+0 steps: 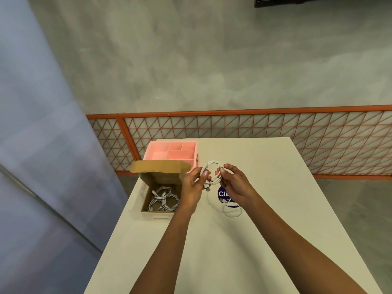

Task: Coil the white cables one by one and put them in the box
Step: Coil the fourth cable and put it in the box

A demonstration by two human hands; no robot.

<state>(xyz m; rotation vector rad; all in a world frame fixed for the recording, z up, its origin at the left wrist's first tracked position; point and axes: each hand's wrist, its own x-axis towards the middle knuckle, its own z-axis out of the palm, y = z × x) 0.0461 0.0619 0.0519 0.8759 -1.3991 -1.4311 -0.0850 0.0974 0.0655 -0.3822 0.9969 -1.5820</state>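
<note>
A person's left hand [194, 183] and right hand [234, 183] meet above the table, each pinching one side of a white cable [212, 164] wound into a small ring. The fingers of both hands are curled round the strands, the left thumb and forefinger nipping the turns together. Both forearms reach forward from the bottom of the frame and converge at the coil, wrists raised and clear of the surface. A USB plug [208, 189] dangles from the lower edge of the ring. Below it a loose loop [232, 212] of white lead lies on the table [212, 255], across a round purple sticker [222, 193]; whether it is this cable's tail or a separate one cannot be told. The step in hand appears to be the winding itself, close to finished. The next move would call for tucking in the free end so the turns hold, then carrying the bundle left to the box [146, 199]. The box sits open near the table's left edge, its lid [159, 166] standing up, with several coiled cables [163, 200] already inside. A pink organiser [149, 154] stands just behind it.
</note>
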